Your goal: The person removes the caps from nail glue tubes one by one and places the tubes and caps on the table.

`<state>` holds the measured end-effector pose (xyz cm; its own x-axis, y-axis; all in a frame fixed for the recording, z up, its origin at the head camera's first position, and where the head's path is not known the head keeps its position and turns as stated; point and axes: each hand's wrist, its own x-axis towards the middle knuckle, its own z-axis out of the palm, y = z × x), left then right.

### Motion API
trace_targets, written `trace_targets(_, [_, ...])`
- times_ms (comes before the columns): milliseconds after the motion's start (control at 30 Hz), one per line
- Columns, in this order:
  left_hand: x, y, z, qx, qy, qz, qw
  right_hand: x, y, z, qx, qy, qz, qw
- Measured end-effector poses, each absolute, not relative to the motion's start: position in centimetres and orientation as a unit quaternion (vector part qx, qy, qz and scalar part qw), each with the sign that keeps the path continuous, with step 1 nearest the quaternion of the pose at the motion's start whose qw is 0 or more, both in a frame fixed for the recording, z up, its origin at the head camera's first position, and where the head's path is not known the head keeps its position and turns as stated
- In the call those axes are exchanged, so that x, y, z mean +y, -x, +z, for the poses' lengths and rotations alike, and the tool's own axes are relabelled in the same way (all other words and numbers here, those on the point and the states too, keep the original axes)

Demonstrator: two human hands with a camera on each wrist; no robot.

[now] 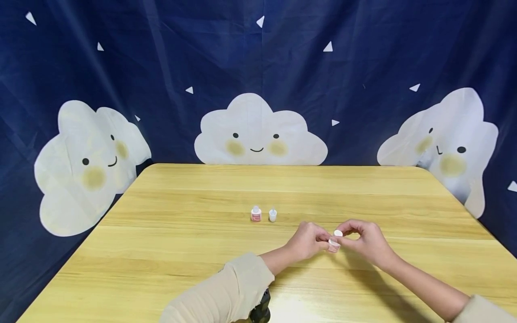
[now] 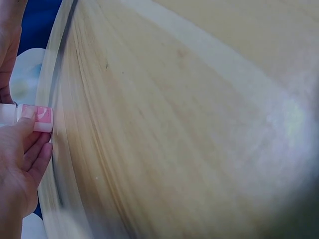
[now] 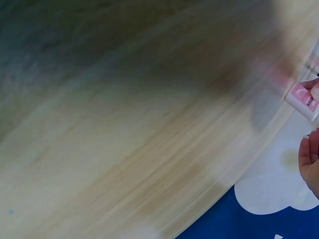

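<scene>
My left hand [image 1: 307, 241] pinches a small bottle [image 1: 333, 248] with a pink label, held over the right-centre of the table. In the left wrist view the thumb presses on the pink label of the bottle [image 2: 44, 117], and the white cap end [image 2: 7, 114] points left. From the other side, my right hand [image 1: 369, 244] pinches the white cap [image 1: 338, 233] at the top of the bottle with thumb and forefinger. The right wrist view catches the bottle [image 3: 302, 101] only at its right edge.
Left of my hands, a second small pink-labelled bottle [image 1: 256, 215] stands uncapped. Beside it a white cap [image 1: 273, 216] stands upside down, its stem pointing up. The wooden table [image 1: 181, 251] ends at a dark blue curtain [image 1: 226, 54] with cloud prints.
</scene>
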<state>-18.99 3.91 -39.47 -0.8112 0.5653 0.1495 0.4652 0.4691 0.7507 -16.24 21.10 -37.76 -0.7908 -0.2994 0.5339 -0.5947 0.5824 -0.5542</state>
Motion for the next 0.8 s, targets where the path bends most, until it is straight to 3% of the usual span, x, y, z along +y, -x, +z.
trace_targets(800, [3.9,19.2,-39.5,0.848,-0.308,0.426,0.062,21.7,16.4,-36.7,-0.871,-0.288,0.38,0.116])
